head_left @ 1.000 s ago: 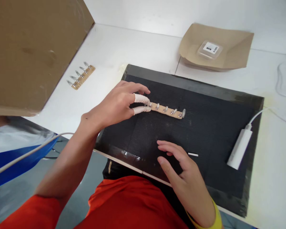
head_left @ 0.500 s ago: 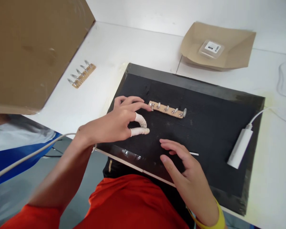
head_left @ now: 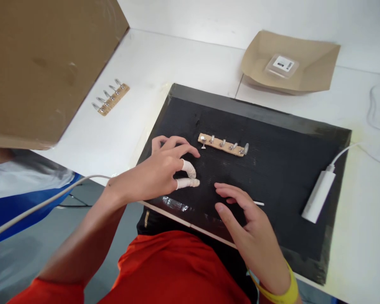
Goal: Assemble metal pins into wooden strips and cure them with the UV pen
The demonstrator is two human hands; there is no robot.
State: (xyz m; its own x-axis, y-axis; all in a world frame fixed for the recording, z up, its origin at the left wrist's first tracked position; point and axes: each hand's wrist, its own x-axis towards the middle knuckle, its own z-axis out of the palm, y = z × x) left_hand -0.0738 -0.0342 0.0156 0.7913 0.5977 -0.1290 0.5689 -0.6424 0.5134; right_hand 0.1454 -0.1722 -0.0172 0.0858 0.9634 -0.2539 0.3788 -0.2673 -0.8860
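My left hand [head_left: 164, 166] hovers over the black mat [head_left: 281, 169], with white covers on its thumb and index finger. Those two tips meet in a pinch, and I cannot make out anything between them; the other fingers are bent and apart. Just beyond lies a tan cardboard strip [head_left: 216, 142] carrying several small metal fittings with pale or clear pieces. At the strip's left end, a small metal piece [head_left: 203, 146] sticks out towards me. My right hand [head_left: 250, 226] is open, fingers curved and apart, holding nothing. A thin white stick [head_left: 259, 203] shows beside it.
A second strip with metal fittings [head_left: 113, 99] lies at the left, near a large cardboard box [head_left: 50, 63]. At the back right, a cardboard tray [head_left: 319, 63] holds a labelled clear case [head_left: 282, 66]. A white cabled device [head_left: 318, 196] rests on the mat's right side.
My left hand has drawn slightly back towards me from the strip, exposing its left end and the small metal piece there. My right hand has barely moved.
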